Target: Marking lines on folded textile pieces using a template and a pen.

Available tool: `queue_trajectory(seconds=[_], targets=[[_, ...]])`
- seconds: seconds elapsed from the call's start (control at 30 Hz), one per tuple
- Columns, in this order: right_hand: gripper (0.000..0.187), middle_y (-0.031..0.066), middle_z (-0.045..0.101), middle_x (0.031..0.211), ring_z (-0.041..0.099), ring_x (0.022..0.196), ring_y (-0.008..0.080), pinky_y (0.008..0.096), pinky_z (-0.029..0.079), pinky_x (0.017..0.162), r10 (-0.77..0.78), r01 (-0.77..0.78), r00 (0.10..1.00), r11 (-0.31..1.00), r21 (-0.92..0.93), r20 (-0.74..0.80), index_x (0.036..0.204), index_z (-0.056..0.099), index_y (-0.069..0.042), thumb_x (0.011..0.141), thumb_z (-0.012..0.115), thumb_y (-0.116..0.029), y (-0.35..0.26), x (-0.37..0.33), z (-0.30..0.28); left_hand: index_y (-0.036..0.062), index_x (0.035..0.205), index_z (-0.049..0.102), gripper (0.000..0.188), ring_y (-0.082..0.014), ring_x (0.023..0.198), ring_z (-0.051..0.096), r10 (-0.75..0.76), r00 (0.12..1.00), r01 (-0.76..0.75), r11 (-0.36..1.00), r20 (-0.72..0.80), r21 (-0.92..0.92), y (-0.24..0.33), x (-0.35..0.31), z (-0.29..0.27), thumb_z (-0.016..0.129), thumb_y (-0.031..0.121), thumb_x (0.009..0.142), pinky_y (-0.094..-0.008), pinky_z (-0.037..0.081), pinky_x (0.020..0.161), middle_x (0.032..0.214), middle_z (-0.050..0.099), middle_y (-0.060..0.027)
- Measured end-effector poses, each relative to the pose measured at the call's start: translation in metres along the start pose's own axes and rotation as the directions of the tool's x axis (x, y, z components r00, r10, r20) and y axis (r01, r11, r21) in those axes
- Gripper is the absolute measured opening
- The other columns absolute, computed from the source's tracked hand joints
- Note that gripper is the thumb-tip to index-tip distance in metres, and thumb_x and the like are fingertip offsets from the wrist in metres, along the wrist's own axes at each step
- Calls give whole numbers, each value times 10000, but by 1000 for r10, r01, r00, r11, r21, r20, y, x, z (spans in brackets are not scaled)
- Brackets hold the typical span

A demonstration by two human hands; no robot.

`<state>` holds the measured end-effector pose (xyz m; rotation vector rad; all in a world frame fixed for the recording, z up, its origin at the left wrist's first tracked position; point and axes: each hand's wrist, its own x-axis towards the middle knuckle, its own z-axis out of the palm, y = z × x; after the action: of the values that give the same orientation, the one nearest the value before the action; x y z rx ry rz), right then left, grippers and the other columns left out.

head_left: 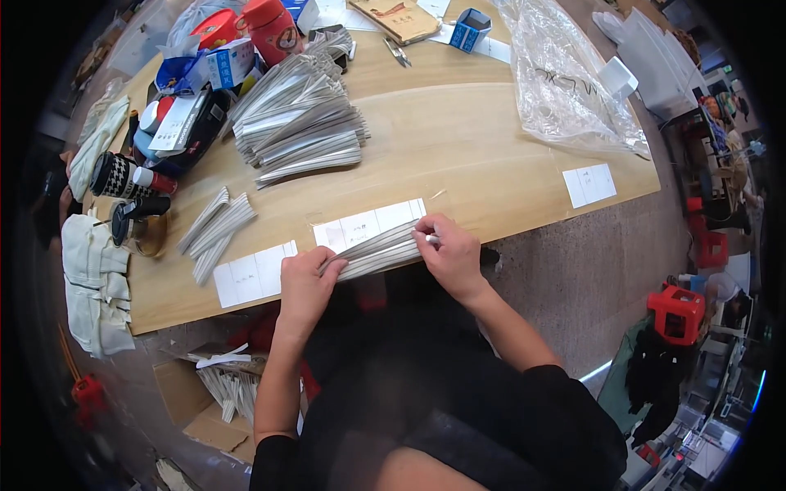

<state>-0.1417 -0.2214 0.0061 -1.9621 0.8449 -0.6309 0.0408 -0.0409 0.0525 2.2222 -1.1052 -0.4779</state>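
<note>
A small bundle of long, thin, pale grey-white strips (378, 250) stretches between my two hands at the table's near edge. My left hand (308, 278) is closed around its left end, thumb and fingers pinching the strips. At the other end, my right hand (449, 255) grips the same bundle with bent fingers. A white paper sheet with handwriting (360, 227) lies on the table just beyond the bundle. Two smaller bundles of strips (219, 233) rest to the left of my left hand. Farther back is a large heap of similar strips (299, 114).
Another written sheet (246, 278) lies by the left front edge, and one more (589, 186) at the right. A clear plastic bag (565, 82) covers the far right. Cups, boxes and a red container (270, 33) crowd the back left. Below stands a cardboard box of strips (225, 397).
</note>
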Motion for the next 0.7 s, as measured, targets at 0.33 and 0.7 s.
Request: queue_trajectory(seconds=[0.33, 0.7], targets=[[149, 25, 620, 845, 633, 646, 209, 338, 481, 547, -328, 303, 944, 833, -463, 27, 999, 736, -133, 851, 748, -126, -9, -3, -16, 80, 739, 611, 287, -337, 660, 574, 79, 982, -15, 940, -174, 341, -10, -1, 15, 745, 295, 875, -432, 391, 659, 631, 584, -119], [180, 32, 635, 849, 627, 644, 205, 330, 477, 550, -381, 346, 924, 859, -377, -21, 1008, 742, -107, 830, 754, -83, -7, 0, -17, 60, 1155, 637, 345, -321, 954, 552, 249, 869, -121, 944, -427, 306, -9, 0, 39, 755, 116, 836, -421, 427, 820, 1005, 607, -127]])
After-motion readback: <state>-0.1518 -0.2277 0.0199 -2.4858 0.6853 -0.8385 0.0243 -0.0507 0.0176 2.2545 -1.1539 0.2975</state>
